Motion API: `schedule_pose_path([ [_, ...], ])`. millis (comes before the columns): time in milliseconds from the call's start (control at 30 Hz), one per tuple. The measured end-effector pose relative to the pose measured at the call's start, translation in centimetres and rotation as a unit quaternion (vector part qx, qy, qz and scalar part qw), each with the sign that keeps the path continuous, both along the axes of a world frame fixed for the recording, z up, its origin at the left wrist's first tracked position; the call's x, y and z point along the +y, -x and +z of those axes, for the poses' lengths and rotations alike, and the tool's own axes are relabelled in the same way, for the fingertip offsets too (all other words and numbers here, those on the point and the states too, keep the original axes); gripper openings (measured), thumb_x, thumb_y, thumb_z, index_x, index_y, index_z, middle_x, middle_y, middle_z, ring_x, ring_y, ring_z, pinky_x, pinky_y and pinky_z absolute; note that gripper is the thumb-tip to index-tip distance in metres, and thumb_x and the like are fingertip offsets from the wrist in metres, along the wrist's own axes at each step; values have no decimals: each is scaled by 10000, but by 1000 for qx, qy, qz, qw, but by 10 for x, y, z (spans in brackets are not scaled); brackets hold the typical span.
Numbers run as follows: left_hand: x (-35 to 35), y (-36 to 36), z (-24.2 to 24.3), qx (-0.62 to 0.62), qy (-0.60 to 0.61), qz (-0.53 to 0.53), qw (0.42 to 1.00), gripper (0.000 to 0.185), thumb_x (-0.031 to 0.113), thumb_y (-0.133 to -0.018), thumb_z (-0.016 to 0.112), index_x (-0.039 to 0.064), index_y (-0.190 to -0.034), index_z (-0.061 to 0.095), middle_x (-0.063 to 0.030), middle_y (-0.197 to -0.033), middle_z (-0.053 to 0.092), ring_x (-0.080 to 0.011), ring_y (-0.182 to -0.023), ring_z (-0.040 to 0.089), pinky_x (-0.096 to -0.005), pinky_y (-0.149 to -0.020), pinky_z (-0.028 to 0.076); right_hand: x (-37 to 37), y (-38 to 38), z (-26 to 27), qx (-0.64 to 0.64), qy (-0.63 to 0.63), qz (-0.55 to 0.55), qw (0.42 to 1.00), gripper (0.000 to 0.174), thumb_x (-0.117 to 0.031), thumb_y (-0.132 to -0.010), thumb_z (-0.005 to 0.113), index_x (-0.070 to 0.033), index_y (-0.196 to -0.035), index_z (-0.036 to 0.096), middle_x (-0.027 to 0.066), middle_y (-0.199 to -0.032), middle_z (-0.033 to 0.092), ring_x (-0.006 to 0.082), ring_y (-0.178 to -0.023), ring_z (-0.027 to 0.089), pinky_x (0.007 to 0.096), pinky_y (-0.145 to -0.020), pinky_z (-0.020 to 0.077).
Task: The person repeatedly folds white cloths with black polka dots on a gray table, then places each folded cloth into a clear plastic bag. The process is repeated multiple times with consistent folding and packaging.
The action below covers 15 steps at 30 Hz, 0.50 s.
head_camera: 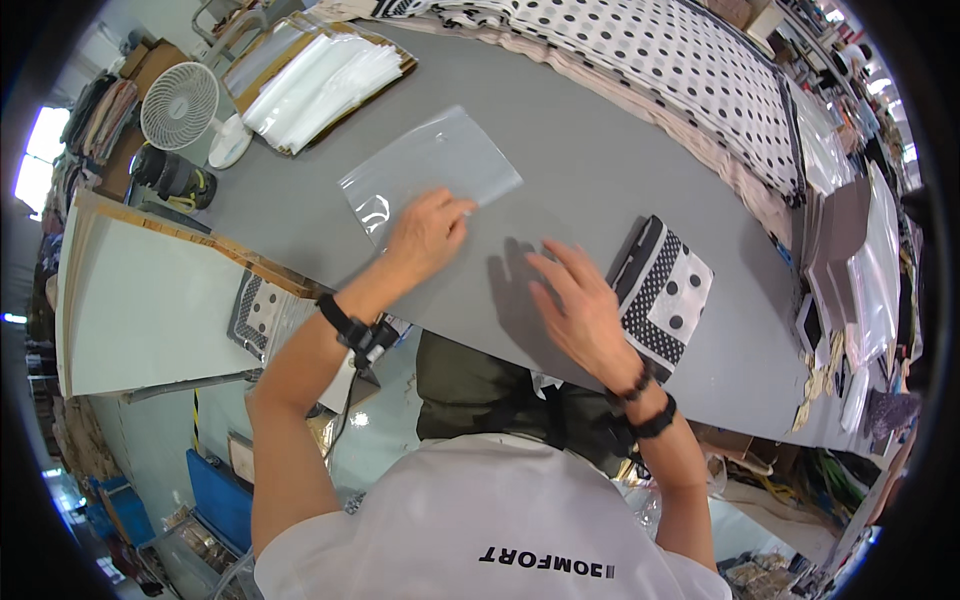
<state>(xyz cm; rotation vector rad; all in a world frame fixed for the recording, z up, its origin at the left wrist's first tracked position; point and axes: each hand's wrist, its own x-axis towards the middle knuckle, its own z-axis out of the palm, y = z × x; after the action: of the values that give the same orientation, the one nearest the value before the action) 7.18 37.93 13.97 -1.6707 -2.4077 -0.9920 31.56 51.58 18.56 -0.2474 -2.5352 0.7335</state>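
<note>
A clear flat plastic bag [442, 154] lies on the grey tabletop [577, 165], glossy where the light catches it. At its near edge, my left hand [426, 234] pinches the plastic between curled fingers; part of the bag is hidden under the hand. My right hand [576, 304] is slightly blurred and holds nothing, its fingers spread over the table and its shadow falling to the left. Just to the right of that hand rests a folded black-and-white polka-dot cloth [675, 292], partly covered by my wrist.
A stack of clear plastic bags [322, 82] lies at the back left, near a white fan [180, 105] and a dark bottle [172, 176]. Spread polka-dot fabric [645, 67] runs along the far edge. Grey-brown boards [840, 240] are piled at right; a white panel [157, 300] stands at left.
</note>
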Motion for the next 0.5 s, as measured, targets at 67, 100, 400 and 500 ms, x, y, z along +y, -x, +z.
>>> schedule_pose_path([
  [67, 0, -33, -1, -31, -27, -25, 999, 136, 48, -860, 713, 69, -990, 749, -100, -911, 633, -324, -884, 654, -436, -787, 561, -7, 22, -14, -15, -29, 4, 999, 354, -162, -992, 683, -31, -1319, 659, 194, -1372, 656, 382, -1276, 622, 505, -1146, 479],
  [100, -3, -44, -1, -45, -45, -34, 997, 90, 57, -850, 726, 61, -939, 739, -93, -907, 631, -320, -889, 653, -437, -789, 562, -12, 32, -22, -23, -47, 4, 999, 367, -188, -1007, 668, -25, -1336, 654, 198, -1401, 646, 374, -1311, 608, 496, -1149, 477],
  [400, -86, 12, 22, 81, 30, 33, 996, 76, 32, -791, 746, 67, -847, 709, -70, -890, 694, -292, -858, 685, -404, -765, 578, -30, 16, -47, -40, -120, -13, 992, 305, -244, -994, 682, 13, -1148, 738, 174, -1320, 703, 309, -1257, 666, 437, -1096, 521],
  [500, -88, 10, 22, 116, 41, -7, 992, 111, 0, -773, 730, 61, -853, 684, -84, -866, 675, -308, -846, 668, -418, -749, 564, -43, 39, -41, -34, -159, -10, 987, 187, -184, -894, 714, -27, -997, 719, 127, -1063, 714, 291, -1032, 700, 424, -923, 561],
])
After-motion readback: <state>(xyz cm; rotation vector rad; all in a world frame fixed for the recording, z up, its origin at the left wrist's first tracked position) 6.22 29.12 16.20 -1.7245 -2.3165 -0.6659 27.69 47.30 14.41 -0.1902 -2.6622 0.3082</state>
